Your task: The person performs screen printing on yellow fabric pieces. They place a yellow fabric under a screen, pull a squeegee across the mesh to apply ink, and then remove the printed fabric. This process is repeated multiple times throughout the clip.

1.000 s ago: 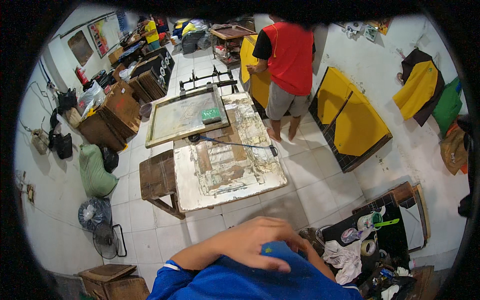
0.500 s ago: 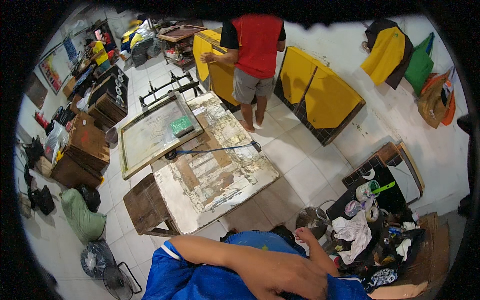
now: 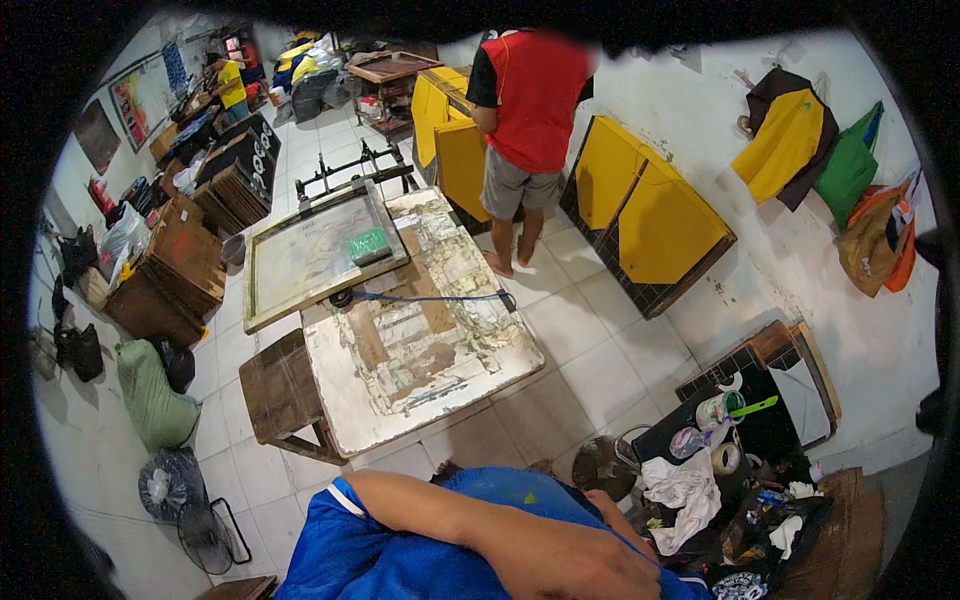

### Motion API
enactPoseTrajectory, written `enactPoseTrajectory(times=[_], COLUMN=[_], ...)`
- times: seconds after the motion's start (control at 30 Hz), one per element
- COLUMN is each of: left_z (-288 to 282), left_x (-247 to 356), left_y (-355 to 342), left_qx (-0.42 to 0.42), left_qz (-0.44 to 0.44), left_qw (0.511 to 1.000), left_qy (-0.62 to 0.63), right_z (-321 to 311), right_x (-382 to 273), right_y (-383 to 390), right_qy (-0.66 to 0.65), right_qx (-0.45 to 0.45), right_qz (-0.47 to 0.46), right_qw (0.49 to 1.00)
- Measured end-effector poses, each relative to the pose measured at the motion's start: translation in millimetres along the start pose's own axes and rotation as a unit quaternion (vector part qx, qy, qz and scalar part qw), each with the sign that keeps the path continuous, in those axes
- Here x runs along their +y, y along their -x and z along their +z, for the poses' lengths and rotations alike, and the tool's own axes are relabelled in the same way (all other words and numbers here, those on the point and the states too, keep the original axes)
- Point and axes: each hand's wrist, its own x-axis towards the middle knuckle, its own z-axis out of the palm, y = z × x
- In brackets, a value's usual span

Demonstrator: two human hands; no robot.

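Observation:
My left arm reaches across my blue shirt (image 3: 350, 560), and my left hand (image 3: 595, 568) lies over my right forearm near the bottom of the view. Its fingers run out of sight, so whatever they touch is hidden. Only part of my right hand (image 3: 603, 502) shows, low beside the shirt; its fingers cannot be made out. Ahead stands a worn, paint-crusted white table (image 3: 490, 370). On its far left part rests a framed printing screen (image 3: 262, 282) with a green block (image 3: 368, 243) on it. A blue cord (image 3: 430, 297) lies across the tabletop.
A brown wooden stool (image 3: 280, 385) stands left of the table. Beyond it is a person in a red shirt (image 3: 540, 100) beside yellow-covered panels (image 3: 665, 225). At right, a cluttered black surface holds a white rag (image 3: 685, 500) and a tape roll (image 3: 727, 458). A fan (image 3: 207, 535) stands lower left.
The view has shifted slightly. My right hand has dropped lower and is less visible beside my shirt. My left arm stays across my body. The person in red has drawn an arm in.

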Motion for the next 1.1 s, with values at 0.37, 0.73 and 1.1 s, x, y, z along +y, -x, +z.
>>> enactPoseTrajectory(times=[0.37,0.73,1.1], left_z=[27,40,-10], left_x=[-53,-76,-21], left_y=[-41,-57,-22], left_qx=[-0.004,0.052,-0.033], left_qz=[-0.072,-0.029,-0.030], left_qw=[0.997,0.998,0.999], left_qy=[-0.019,0.013,-0.005], right_z=[-56,-63,-8], right_x=[-9,-35,76], right_y=[13,22,-75], right_qy=[0.093,0.128,-0.101], right_qx=[-0.014,-0.005,-0.001], right_qz=[-0.001,0.048,-0.024], right_qw=[0.996,0.991,0.995])
